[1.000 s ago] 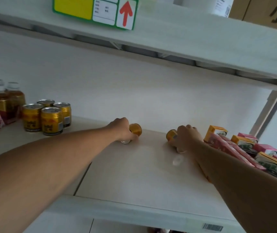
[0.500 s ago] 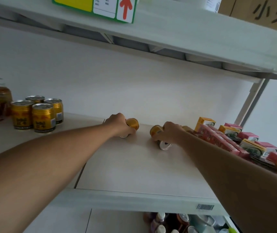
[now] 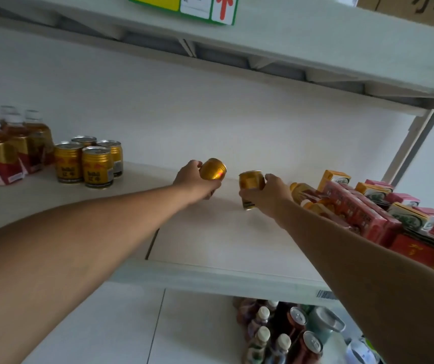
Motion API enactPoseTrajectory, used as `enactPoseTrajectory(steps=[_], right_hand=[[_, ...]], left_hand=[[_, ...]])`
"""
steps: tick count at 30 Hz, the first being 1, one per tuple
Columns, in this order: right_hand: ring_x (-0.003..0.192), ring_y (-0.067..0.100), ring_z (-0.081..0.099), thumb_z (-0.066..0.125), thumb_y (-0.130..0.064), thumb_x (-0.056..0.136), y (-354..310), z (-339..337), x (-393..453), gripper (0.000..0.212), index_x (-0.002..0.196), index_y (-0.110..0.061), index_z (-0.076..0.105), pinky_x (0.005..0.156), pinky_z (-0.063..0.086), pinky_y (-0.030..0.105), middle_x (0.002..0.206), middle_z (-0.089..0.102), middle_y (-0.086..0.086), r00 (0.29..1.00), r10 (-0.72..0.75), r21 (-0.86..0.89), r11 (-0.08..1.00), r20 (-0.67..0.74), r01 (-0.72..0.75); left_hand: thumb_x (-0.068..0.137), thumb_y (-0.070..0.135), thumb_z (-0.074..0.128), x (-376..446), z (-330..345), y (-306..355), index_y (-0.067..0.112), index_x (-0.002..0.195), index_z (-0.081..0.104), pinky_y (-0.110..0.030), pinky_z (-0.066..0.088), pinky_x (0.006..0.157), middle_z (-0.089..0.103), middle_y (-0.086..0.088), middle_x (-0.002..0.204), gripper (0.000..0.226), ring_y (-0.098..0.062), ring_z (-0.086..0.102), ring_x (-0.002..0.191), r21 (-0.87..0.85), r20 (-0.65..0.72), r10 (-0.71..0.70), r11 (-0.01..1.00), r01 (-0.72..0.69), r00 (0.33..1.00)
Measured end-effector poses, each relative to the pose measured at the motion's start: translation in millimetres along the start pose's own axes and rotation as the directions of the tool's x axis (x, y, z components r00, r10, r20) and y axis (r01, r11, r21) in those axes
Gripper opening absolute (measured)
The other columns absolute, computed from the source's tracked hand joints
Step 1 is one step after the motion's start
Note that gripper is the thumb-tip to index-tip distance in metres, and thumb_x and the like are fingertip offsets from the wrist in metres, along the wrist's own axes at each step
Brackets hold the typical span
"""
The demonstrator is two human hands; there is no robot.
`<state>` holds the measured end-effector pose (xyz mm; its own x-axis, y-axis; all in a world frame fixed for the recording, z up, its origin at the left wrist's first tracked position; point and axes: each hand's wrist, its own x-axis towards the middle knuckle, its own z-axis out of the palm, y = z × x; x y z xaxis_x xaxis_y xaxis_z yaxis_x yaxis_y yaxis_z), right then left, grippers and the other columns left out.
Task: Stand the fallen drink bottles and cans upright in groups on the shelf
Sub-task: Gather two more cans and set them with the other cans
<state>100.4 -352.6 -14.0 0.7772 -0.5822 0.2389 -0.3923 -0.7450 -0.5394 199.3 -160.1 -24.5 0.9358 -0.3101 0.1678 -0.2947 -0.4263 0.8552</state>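
Observation:
My left hand grips a gold can, lifted off the white shelf and tilted on its side. Beside it, my right hand holds a second gold can, lifted and nearly upright. Several gold cans stand upright in a group at the left. Amber tea bottles with white caps stand upright further left. Fallen orange-capped bottles lie just right of my right hand.
Red and yellow drink cartons are piled at the shelf's right end. An upper shelf with a green and yellow label hangs overhead. Bottles and cans stand on the lower shelf. A grey upright post is at the right.
Both hands have lifted their gold cans off the shelf and turned them. The right hand's can has gone from lying down to nearly upright. The view has shifted right.

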Motion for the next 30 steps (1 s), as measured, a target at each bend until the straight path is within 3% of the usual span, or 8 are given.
enactPoseTrajectory(steps=[2, 5, 7, 9, 13, 20, 24, 30], right_hand=[[0.083, 0.023, 0.066, 0.084, -0.057, 0.073, -3.7, -4.4, -10.6, 0.055, 0.113, -0.023, 0.068, 0.078, 0.060, 0.041, 0.093, 0.070, 0.001, 1.000, -0.028, 0.081, 0.996, -0.005, 0.029], [0.074, 0.011, 0.061, 0.089, -0.051, 0.076, -10.2, -11.7, -27.2, 0.043, 0.104, -0.027, 0.067, 0.056, 0.043, 0.028, 0.088, 0.069, -0.003, 0.994, -0.112, 0.214, 0.971, 0.009, 0.108], [0.081, 0.011, 0.063, 0.092, -0.047, 0.075, -14.7, -15.2, -39.1, 0.049, 0.110, -0.026, 0.065, 0.059, 0.045, 0.027, 0.094, 0.069, -0.005, 0.987, -0.160, 0.338, 0.931, 0.029, 0.141], [0.093, 0.013, 0.065, 0.095, -0.041, 0.073, -19.0, -18.3, -53.0, 0.063, 0.121, -0.026, 0.058, 0.067, 0.051, 0.029, 0.107, 0.067, -0.003, 0.979, -0.193, 0.472, 0.871, 0.067, 0.139], [0.100, 0.017, 0.066, 0.097, -0.039, 0.073, -22.1, -17.4, -81.9, 0.072, 0.127, -0.025, 0.052, 0.071, 0.053, 0.032, 0.111, 0.066, -0.003, 0.948, -0.291, 0.588, 0.792, 0.129, 0.163], [0.096, 0.013, 0.065, 0.095, -0.038, 0.075, -32.4, -6.2, -142.9, 0.065, 0.127, -0.025, 0.058, 0.069, 0.050, 0.029, 0.109, 0.067, -0.006, 0.912, -0.390, 0.686, 0.699, 0.127, 0.204], [0.089, 0.004, 0.062, 0.094, -0.041, 0.076, -42.4, -6.2, -172.2, 0.067, 0.132, -0.024, 0.062, 0.060, 0.045, 0.023, 0.110, 0.069, -0.005, 0.904, -0.409, 0.684, 0.696, 0.124, 0.220], [0.102, 0.018, 0.067, 0.095, -0.039, 0.074, -59.5, -13.1, -198.6, 0.075, 0.137, -0.022, 0.058, 0.077, 0.057, 0.033, 0.116, 0.068, -0.003, 0.894, -0.435, 0.670, 0.696, 0.109, 0.257]], left_hand=[[0.080, 0.044, 0.087, -15.0, -13.2, 1.5, 0.020, 0.159, 0.042, -0.032, 0.050, 0.081, 0.059, -0.001, 0.137, 0.093, -0.024, 0.065, 0.116, -0.020, -0.018, -0.024, 1.000, 0.024, 1.000], [0.078, 0.041, 0.089, -39.1, -34.2, 2.0, 0.020, 0.136, 0.061, -0.030, 0.050, 0.073, 0.068, 0.000, 0.113, 0.068, -0.017, 0.067, 0.097, -0.006, -0.068, -0.050, 0.999, 0.050, 0.996], [0.077, 0.041, 0.092, -58.5, -48.3, 3.3, 0.021, 0.130, 0.061, -0.029, 0.051, 0.074, 0.070, -0.002, 0.115, 0.064, -0.016, 0.067, 0.096, -0.005, -0.107, -0.060, 0.998, 0.060, 0.992], [0.076, 0.043, 0.095, -80.9, -61.3, 5.8, 0.021, 0.137, 0.055, -0.033, 0.051, 0.085, 0.067, -0.003, 0.124, 0.077, -0.021, 0.066, 0.109, 0.003, -0.137, -0.073, 0.997, 0.074, 0.988], [0.074, 0.048, 0.095, -134.4, -77.4, 7.7, 0.020, 0.142, 0.053, -0.032, 0.049, 0.089, 0.066, -0.001, 0.129, 0.084, -0.020, 0.064, 0.114, 0.058, -0.248, -0.072, 0.994, 0.089, 0.966], [0.079, 0.039, 0.095, -231.9, -98.9, -0.3, 0.022, 0.135, 0.053, -0.036, 0.053, 0.103, 0.066, 0.001, 0.130, 0.072, -0.019, 0.068, 0.117, 0.096, -0.374, -0.045, 0.992, 0.087, 0.926], [0.078, 0.042, 0.094, -266.3, -122.6, 3.5, 0.022, 0.140, 0.053, -0.040, 0.052, 0.107, 0.067, 0.002, 0.130, 0.077, -0.020, 0.067, 0.118, 0.152, -0.435, -0.067, 0.977, 0.146, 0.898], [0.080, 0.040, 0.094, -294.7, -152.6, -6.5, 0.018, 0.145, 0.056, -0.046, 0.052, 0.110, 0.068, -0.003, 0.135, 0.078, -0.025, 0.067, 0.123, 0.124, -0.468, -0.094, 0.978, 0.171, 0.879]])
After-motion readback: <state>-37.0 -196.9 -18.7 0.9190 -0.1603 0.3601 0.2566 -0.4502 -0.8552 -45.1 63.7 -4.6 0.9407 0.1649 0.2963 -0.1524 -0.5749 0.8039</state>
